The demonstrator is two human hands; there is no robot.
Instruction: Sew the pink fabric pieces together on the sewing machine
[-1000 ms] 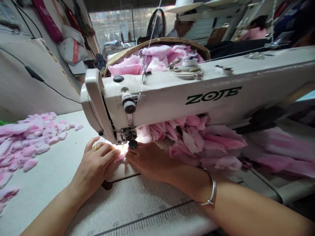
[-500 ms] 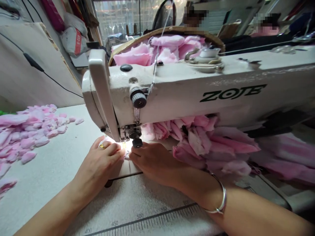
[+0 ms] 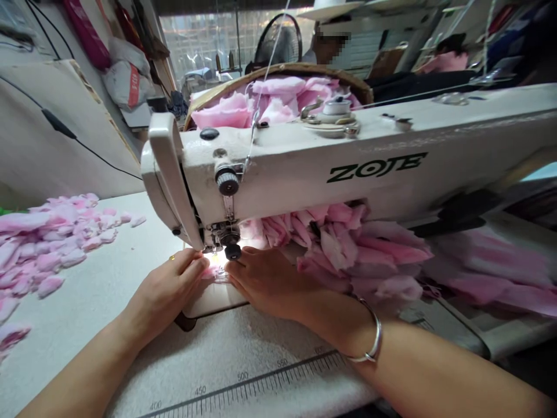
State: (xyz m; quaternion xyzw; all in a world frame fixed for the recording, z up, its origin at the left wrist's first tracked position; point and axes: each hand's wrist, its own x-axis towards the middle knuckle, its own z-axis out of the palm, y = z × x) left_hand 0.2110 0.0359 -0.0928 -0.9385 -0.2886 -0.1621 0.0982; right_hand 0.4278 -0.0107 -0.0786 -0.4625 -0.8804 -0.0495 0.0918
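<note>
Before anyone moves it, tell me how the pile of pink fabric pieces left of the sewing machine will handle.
The pink fabric pieces look light and floppy, lying in soft, curled heaps. They would probably slide apart when pushed, since stray ones sit loose at the edge on the smooth white table. A lifted handful would likely shed pieces, as nothing seems to bind them.

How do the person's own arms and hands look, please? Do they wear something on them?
No sleeves or gloves show. The left hand wears a gold-coloured ring on one finger, mostly hidden in this view. The right hand shows no ring, and a thin silver bangle circles its wrist.
</note>
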